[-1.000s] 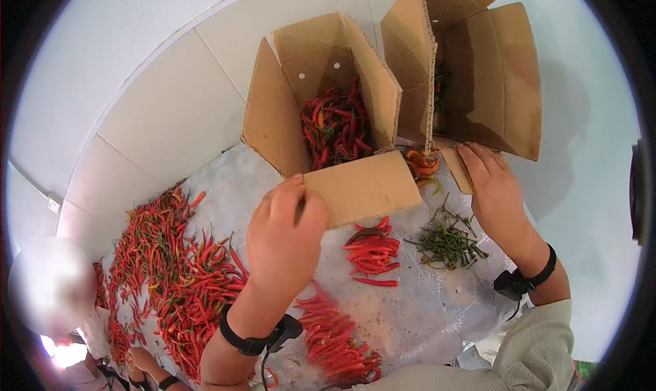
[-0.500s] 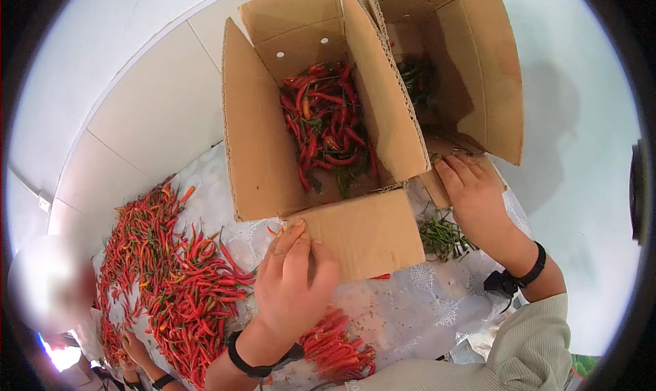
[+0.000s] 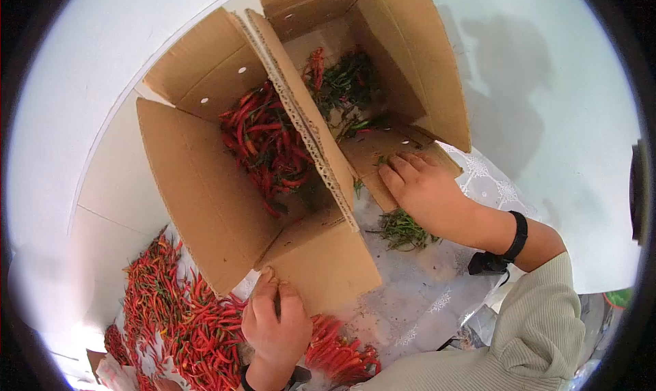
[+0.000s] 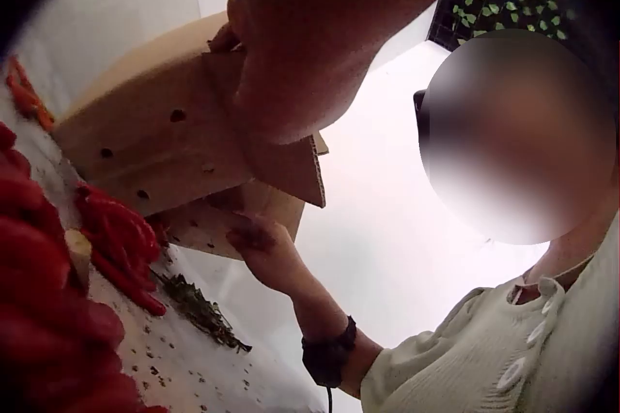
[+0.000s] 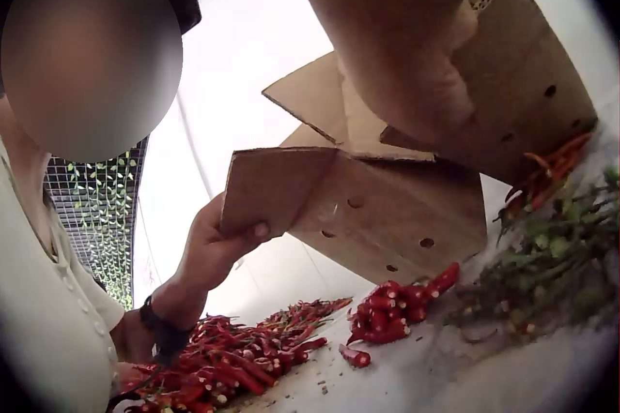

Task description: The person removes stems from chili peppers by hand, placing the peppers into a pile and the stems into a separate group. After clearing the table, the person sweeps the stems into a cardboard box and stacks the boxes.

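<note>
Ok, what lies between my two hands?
In the head view, the cardboard box's front flap, pinched by the left hand, then green stems beside the right hand.

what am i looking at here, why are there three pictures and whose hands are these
There is no machine here. A person works with bare hands and wears three cameras. The big round picture comes from the head camera, which looks down on the work. The other two come from the wrist cameras. They sit low and look upward, so each one mostly shows the opposite hand.

The left hand pinches the front flap of a cardboard box that holds red chillies. The right hand lies on a flap of the second box, which holds mostly green stems.

On the white patterned cloth lie a loose chilli heap and a small stem heap.
</note>
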A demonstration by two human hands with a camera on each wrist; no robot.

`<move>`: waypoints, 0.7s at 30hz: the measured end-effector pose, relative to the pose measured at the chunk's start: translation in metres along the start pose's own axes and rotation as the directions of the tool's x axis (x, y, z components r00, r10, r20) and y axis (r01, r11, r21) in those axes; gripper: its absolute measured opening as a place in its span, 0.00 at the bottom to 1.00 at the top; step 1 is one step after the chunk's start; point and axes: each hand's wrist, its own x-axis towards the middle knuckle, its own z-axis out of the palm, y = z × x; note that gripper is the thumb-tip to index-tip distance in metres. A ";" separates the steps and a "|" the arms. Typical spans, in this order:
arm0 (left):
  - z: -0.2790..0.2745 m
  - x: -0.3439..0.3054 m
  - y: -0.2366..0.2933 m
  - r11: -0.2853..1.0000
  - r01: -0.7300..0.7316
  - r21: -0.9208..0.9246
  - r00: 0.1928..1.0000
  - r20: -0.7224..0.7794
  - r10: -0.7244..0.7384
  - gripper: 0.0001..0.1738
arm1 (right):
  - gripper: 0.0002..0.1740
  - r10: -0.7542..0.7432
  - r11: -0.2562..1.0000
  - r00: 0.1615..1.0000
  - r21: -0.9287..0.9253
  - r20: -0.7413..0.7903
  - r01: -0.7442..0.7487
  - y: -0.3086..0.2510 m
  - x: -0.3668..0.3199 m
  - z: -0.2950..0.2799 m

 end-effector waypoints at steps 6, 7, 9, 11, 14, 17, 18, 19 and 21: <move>0.001 -0.007 0.001 1.000 0.010 -0.021 1.000 0.019 -0.009 0.19 | 0.23 -0.053 0.998 0.992 -0.036 -0.111 0.049 0.003 -0.004 0.008; 0.000 -0.007 0.001 1.000 0.009 -0.025 1.000 0.022 -0.009 0.19 | 0.23 -0.054 0.998 0.992 -0.040 -0.116 0.050 0.003 -0.004 0.006; -0.001 -0.008 0.004 1.000 0.018 -0.026 0.999 0.037 -0.017 0.19 | 0.22 -0.049 0.998 0.993 -0.032 -0.104 0.046 0.002 -0.004 0.006; -0.003 -0.008 0.006 0.999 0.036 -0.018 0.998 0.059 -0.034 0.18 | 0.22 -0.036 0.999 0.997 -0.009 -0.072 0.035 0.002 -0.004 0.007; -0.006 -0.010 0.008 0.999 0.034 -0.026 0.996 0.088 -0.031 0.18 | 0.21 -0.038 0.999 0.995 0.012 -0.089 0.039 0.002 -0.006 0.008; -0.005 -0.014 0.008 0.999 0.033 -0.024 0.995 0.097 -0.030 0.19 | 0.21 -0.032 0.998 0.995 0.045 -0.097 0.037 0.002 -0.005 0.008; -0.007 -0.013 0.010 0.999 0.034 -0.030 0.994 0.102 -0.031 0.16 | 0.20 -0.029 0.999 0.996 0.038 -0.089 0.032 0.003 -0.006 0.008; -0.010 -0.010 0.013 0.999 0.035 -0.036 0.994 0.108 -0.031 0.13 | 0.19 -0.025 0.999 0.996 0.032 -0.081 0.028 0.003 -0.006 0.009; -0.011 -0.009 0.013 0.998 0.031 -0.045 0.995 0.101 -0.027 0.13 | 0.20 -0.010 0.999 0.999 0.039 -0.037 0.011 0.003 -0.006 0.009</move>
